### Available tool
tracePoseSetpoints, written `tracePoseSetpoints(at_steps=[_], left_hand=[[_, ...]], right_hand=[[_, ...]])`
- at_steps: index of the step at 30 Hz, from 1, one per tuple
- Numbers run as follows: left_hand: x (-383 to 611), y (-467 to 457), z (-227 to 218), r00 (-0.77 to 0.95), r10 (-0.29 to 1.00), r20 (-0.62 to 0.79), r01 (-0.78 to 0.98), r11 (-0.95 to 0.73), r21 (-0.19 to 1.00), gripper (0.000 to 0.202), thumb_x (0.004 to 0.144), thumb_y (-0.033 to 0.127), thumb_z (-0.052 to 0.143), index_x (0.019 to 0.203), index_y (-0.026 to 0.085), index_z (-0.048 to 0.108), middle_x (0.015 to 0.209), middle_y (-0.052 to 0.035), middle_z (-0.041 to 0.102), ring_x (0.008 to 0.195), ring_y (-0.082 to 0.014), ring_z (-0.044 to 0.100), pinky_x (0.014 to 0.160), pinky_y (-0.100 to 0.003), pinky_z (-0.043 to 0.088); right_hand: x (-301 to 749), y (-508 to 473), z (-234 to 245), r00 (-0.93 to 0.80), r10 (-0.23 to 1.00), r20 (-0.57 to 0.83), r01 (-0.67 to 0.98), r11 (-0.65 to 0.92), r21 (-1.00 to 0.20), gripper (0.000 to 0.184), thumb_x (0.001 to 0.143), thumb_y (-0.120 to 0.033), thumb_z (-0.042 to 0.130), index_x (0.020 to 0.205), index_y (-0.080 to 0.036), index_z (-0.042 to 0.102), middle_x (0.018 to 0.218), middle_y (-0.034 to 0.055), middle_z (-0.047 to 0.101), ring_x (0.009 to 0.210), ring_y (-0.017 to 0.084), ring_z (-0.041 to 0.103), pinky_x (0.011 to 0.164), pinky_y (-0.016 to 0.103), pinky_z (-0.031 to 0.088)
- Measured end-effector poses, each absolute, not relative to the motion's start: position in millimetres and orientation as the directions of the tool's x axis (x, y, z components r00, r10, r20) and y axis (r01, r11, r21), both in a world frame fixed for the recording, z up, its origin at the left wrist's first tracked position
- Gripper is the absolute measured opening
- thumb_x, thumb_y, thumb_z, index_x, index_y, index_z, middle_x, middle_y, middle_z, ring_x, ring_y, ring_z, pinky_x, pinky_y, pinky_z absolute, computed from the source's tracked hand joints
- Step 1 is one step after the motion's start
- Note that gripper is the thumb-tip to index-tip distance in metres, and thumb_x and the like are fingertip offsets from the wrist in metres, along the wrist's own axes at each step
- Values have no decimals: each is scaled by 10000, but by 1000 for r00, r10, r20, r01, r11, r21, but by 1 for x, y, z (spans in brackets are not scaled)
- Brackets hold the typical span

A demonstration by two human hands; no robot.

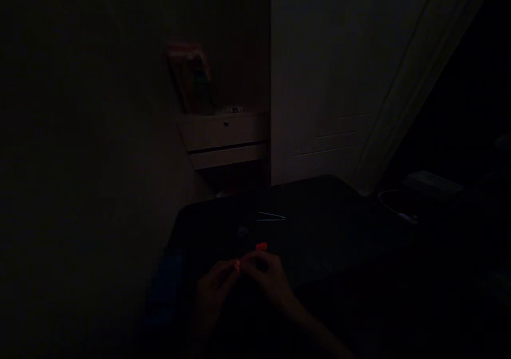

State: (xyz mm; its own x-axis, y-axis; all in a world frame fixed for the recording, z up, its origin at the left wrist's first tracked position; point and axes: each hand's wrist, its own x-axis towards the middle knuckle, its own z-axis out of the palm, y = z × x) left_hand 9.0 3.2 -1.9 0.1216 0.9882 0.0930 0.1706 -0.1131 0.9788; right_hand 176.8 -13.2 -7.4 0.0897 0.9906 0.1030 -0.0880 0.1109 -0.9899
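In the dim light my left hand [214, 284] and my right hand [268, 278] meet fingertip to fingertip above the dark table [319, 226]. Thumb and forefinger of each are pinched on a small bright orange-red piece [237, 265], mostly covered by the fingers; its kind cannot be made out. Just beyond my right knuckles lies a red-orange block-like item [261, 246]. Farther back on the table rest metal tweezers [273, 218], their tips apart. Left of them is a small, faint greyish thing [242, 231], too dark to name.
A blue object [165, 284] is at the left by the table's edge. Behind the table stand a drawer unit [227, 133] with a colourful box or book [189, 77] on top and a pale door panel [319, 82]. A white cable [389, 205] lies at the right.
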Motion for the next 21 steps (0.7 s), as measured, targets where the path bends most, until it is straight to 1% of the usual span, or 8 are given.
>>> tracePoseSetpoints(at_steps=[3,6,10,13,16,18,21], left_hand=[[11,0,3,105,989,102,177,-119,977,272,754,438,818,909,216,836,964,-78,832,945,-298,777,896,-381,616],[12,-1,7,87,991,100,181,-115,977,261,735,446,818,859,217,834,916,-71,831,899,-294,779,863,-372,621],[10,0,8,82,993,83,224,-99,969,276,733,470,799,831,215,833,886,-69,833,881,-297,774,854,-374,616],[9,0,11,99,993,59,266,-83,960,306,725,501,794,825,215,833,894,-73,836,882,-306,770,846,-379,612],[8,0,12,84,996,39,269,-60,961,332,726,527,782,825,214,829,882,-76,834,867,-307,767,824,-377,611],[7,1,10,74,997,39,280,-58,958,339,740,538,771,817,212,824,852,-75,828,834,-298,761,796,-369,607],[5,3,2,91,994,58,287,-82,954,337,785,536,748,807,206,813,794,-61,806,769,-268,741,732,-339,592]], right_hand=[[176,-16,-8,102,982,158,-37,162,-986,258,867,-477,784,915,-227,827,913,43,816,877,250,755,798,324,574],[176,-18,-10,124,959,256,31,254,-967,259,907,-479,747,935,-235,827,939,49,817,893,247,756,832,333,575],[176,-20,-14,99,927,361,117,349,-930,229,954,-431,710,959,-231,821,940,53,811,879,236,755,824,331,574],[176,-22,-18,86,905,416,168,399,-902,195,983,-389,689,1043,-253,815,981,48,803,905,230,750,839,337,576],[176,-22,-22,30,862,507,237,486,-841,224,996,-371,681,1164,-272,790,1031,57,779,936,227,733,863,353,578],[176,-22,-24,-2,827,562,291,538,-791,240,1007,-364,668,1198,-272,779,1025,65,762,931,225,719,852,357,581],[176,-20,-23,-23,794,608,359,574,-736,242,1027,-339,639,1221,-272,767,1020,71,748,932,224,702,849,359,582]])
